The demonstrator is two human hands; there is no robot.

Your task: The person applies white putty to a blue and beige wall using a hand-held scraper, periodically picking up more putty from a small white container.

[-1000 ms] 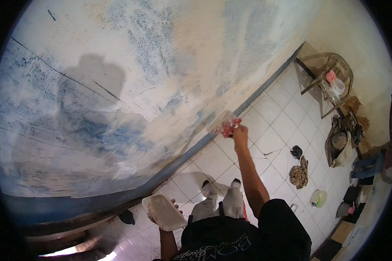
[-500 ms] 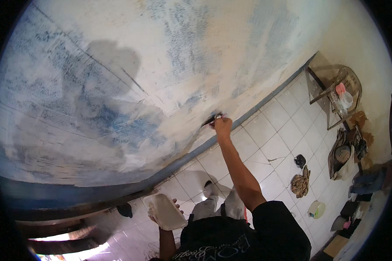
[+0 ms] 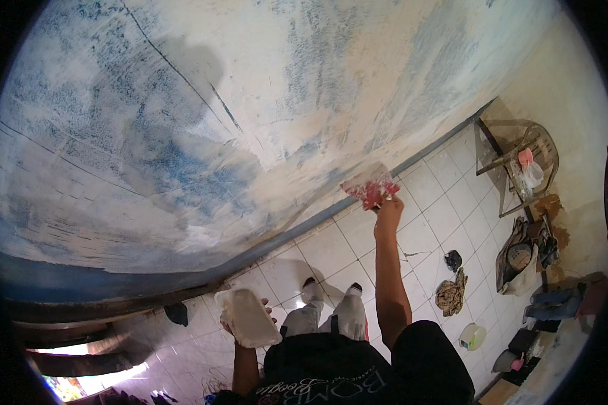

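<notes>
My right hand (image 3: 389, 212) is closed round a putty knife (image 3: 371, 190), whose wide red blade is smeared with whitish filler. The blade is held close to the lower part of the wall (image 3: 317, 88); whether it touches cannot be made out. That wall is patchy blue and white, with streaks of cream filler and thin dark lines. Low at my left, my left hand (image 3: 269, 310) grips a shallow white tray (image 3: 246, 317) from beneath, fingers showing past its edge. Pale material appears to line the tray.
A blue-grey band (image 3: 304, 229) runs along the wall's foot above white floor tiles (image 3: 425, 209). A chair (image 3: 520, 155) with pink and white containers stands far right. A crumpled cloth (image 3: 451, 295), a dark bundle (image 3: 452, 259) and a pale green tub (image 3: 473, 336) lie on the floor.
My right hand has moved right and slightly down, and the putty knife has turned so its red blade faces me. The tray has shifted a little left and up in view.
</notes>
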